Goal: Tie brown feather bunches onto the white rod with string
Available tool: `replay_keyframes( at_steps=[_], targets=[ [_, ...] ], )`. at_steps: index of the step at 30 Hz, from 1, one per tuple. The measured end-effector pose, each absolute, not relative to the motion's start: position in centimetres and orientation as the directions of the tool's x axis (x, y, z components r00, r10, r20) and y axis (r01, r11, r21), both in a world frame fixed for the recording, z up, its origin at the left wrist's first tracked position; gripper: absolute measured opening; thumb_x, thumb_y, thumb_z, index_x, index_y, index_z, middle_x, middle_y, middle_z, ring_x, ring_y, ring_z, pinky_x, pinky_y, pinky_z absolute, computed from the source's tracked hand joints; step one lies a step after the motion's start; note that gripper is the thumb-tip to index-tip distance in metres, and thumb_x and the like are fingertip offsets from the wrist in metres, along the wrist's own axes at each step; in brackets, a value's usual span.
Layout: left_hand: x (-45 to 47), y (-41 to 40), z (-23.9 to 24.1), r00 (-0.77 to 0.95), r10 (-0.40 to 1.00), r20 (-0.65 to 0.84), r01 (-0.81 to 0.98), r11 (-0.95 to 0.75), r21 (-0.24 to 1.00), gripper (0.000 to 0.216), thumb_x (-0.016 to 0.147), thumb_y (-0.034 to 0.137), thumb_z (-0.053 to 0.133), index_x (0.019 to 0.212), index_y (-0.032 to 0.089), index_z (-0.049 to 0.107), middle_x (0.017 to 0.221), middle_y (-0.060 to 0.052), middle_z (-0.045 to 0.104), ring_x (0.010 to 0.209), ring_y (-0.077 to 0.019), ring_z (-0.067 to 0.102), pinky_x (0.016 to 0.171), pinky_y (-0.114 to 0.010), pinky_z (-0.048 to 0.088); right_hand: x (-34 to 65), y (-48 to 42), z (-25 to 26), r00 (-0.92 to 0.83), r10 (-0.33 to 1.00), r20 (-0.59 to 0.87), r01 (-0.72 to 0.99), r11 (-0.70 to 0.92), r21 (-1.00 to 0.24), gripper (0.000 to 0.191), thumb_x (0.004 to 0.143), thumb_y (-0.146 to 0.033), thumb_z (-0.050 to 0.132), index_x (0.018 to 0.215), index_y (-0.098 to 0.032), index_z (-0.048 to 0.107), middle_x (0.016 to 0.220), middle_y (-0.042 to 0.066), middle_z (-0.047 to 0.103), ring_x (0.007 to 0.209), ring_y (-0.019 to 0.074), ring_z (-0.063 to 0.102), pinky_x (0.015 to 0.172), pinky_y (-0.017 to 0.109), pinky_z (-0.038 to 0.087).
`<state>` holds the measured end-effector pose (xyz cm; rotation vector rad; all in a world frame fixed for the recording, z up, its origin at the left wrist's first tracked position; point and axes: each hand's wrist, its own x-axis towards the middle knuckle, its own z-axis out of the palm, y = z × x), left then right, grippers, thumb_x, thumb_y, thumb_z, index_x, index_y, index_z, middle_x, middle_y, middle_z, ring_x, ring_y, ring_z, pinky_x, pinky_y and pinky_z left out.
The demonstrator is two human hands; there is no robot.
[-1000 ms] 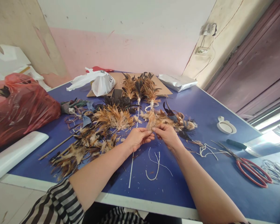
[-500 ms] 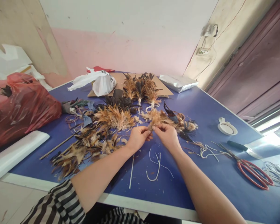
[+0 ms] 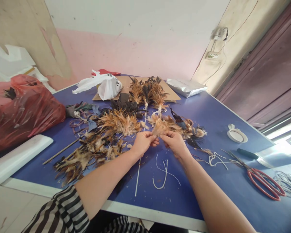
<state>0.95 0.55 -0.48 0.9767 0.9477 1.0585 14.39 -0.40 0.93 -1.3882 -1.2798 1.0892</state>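
Left hand (image 3: 144, 143) and right hand (image 3: 176, 144): each grip pinched on the base of one tan tuft (image 3: 160, 128), held above the worktop (image 3: 184, 197). From where I stand, a feather pile (image 3: 172, 122) right behind blurs its outline. Loose string (image 3: 166, 173) lies nearer the person. Larger heap (image 3: 121, 123) crowds the left; tied bundles (image 3: 157, 92) beyond, partly on cardboard (image 3: 171, 94). Scissors (image 3: 250, 170) and knife (image 3: 247, 153) to the right.

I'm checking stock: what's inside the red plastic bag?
Dark, pointed tips, possibly feathers, poke out of the red plastic bag near its top. The reddish film shows only vague dark shapes; the rest is covered.
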Motion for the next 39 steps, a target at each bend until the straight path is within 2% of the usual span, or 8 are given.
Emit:
replay_keyframes(
  at_steps=[8,12,17,22,27,31,39],
  targets=[
    [0.82,0.76,-0.4,0.224,0.936,-0.271,-0.376,0.34,0.862,0.005,0.071,0.01,0.063,0.068,0.007,0.061,0.065,-0.007,0.064,0.052,-0.0079,0.059,0.047,-0.015,0.046,15.0,-0.35,1.19,-0.025,0.994,-0.104,0.075,-0.102,-0.992,0.02,0.058,-0.033,0.065,0.063,-0.015,0.057,0.042,-0.007,0.04,0.039,0.0057,0.031,0.04,0.022,0.022],
    [0.8,0.74,-0.47,0.249,0.924,-0.289,-0.407,0.371,0.835,0.004,0.071,0.01,0.063,0.069,0.007,0.062,0.067,-0.008,0.065,0.055,-0.0092,0.061,0.048,-0.015,0.047,15.08,-0.33,1.24,-0.05,0.995,-0.082,0.129,-0.075,-0.989,0.021,0.059,-0.035,0.066,0.064,-0.015,0.059,0.046,-0.006,0.044,0.041,0.0055,0.032,0.042,0.022,0.023],
    [0.89,0.62,-0.75,0.31,0.909,-0.278,-0.387,0.388,0.837,0.005,0.072,0.01,0.061,0.076,0.007,0.063,0.069,-0.01,0.066,0.06,-0.012,0.063,0.049,-0.016,0.048,15.01,-0.24,0.76,-0.022,1.0,0.01,0.227,0.015,-0.974,0.021,0.06,-0.035,0.066,0.067,-0.015,0.061,0.058,-0.003,0.055,0.051,0.0079,0.042,0.05,0.023,0.032],
    [1.04,0.67,-0.99,0.277,0.933,-0.229,-0.376,0.324,0.868,0.005,0.073,0.007,0.057,0.074,0.007,0.062,0.06,-0.006,0.062,0.052,-0.008,0.059,0.049,-0.015,0.047,14.9,-0.34,0.65,-0.007,1.0,0.029,0.275,0.03,-0.961,0.025,0.06,-0.038,0.067,0.067,-0.015,0.06,0.06,-0.001,0.056,0.052,0.0086,0.043,0.051,0.023,0.032],
    [1.06,0.55,-0.83,0.257,0.953,-0.163,-0.388,0.256,0.885,0.005,0.073,0.008,0.057,0.072,0.007,0.062,0.061,-0.004,0.061,0.048,-0.0049,0.055,0.048,-0.014,0.046,14.91,-0.37,0.92,0.009,0.999,-0.033,0.156,-0.034,-0.987,0.025,0.058,-0.037,0.068,0.065,-0.016,0.058,0.055,-0.003,0.052,0.045,0.0065,0.037,0.045,0.023,0.028],
    [1.05,0.44,-0.56,0.28,0.946,-0.166,-0.398,0.271,0.877,0.005,0.073,0.009,0.058,0.073,0.007,0.063,0.063,-0.005,0.062,0.05,-0.0056,0.056,0.05,-0.015,0.046,15.11,-0.11,0.68,0.009,0.998,-0.057,0.049,-0.058,-0.997,0.024,0.059,-0.034,0.069,0.063,-0.016,0.054,0.05,-0.006,0.045,0.042,0.0055,0.035,0.043,0.022,0.025],
    [0.92,0.52,-0.37,0.302,0.925,-0.232,-0.444,0.352,0.824,0.005,0.072,0.005,0.059,0.073,0.005,0.063,0.064,-0.006,0.063,0.051,-0.0065,0.057,0.051,-0.015,0.047,15.26,0.16,0.31,-0.015,0.999,-0.05,0.043,-0.049,-0.998,0.02,0.061,-0.03,0.068,0.065,-0.015,0.057,0.052,-0.005,0.048,0.043,0.0048,0.036,0.044,0.022,0.026]
  ],
)
